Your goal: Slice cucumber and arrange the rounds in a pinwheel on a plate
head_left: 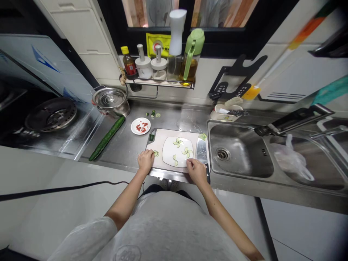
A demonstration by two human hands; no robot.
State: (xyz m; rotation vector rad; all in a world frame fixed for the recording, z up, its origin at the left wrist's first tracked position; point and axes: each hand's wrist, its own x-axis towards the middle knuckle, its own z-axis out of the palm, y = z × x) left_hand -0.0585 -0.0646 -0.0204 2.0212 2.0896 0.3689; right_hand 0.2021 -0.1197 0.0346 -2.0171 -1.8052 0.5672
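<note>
A white square plate [170, 151] with several thin cucumber slices [186, 151] arranged on it lies on a pale cutting board [160, 139]. My left hand [145, 160] rests on the board's left edge with fingers curled, next to a cucumber slice [156, 153]. My right hand [196, 171] is at the plate's near right corner, fingers pinched at its edge. A cleaver [201, 151] lies flat on the board's right side, just beyond my right hand.
A whole cucumber [107, 137] lies left on the steel counter, near a small dish of red bits [140, 126] and a lidded pot [110, 99]. A sink [239, 154] is right of the board. A condiment rack [160, 81] hangs behind. Stove burner [51, 114] at far left.
</note>
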